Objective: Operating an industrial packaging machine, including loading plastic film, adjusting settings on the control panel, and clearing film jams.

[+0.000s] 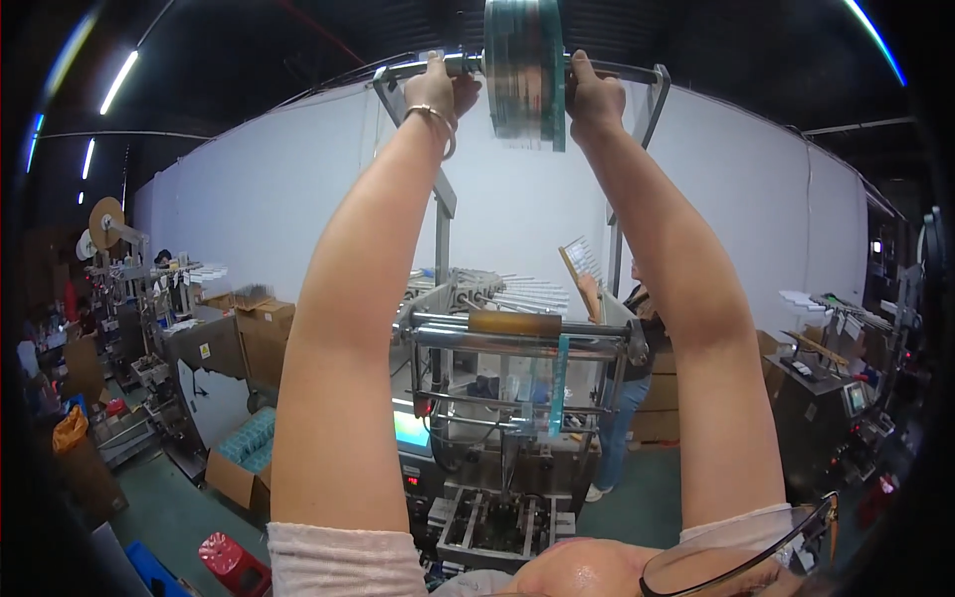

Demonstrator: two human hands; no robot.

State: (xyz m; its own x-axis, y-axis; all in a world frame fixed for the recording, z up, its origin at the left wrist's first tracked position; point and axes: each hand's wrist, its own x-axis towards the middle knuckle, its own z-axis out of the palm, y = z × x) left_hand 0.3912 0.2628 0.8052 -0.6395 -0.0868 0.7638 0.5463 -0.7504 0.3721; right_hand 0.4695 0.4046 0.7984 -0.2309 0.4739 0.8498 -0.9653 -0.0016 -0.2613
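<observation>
The far side is filled by a white wall [781, 199], and before it the middle is taken up by a metal machine [542, 343]. High above that, the teal film roll [525, 80] is carried on a metal bar [637, 73], between both hands. Near left, a carton [234, 483] is packed with teal bundles [244, 443]. And the grip: left of the roll, the bar is grasped by the left hand [433, 86]; just right, the right hand [599, 99] is raised, its fingers hidden, so its hold cannot be told. A bracelet [432, 107] is worn on the left wrist.
</observation>
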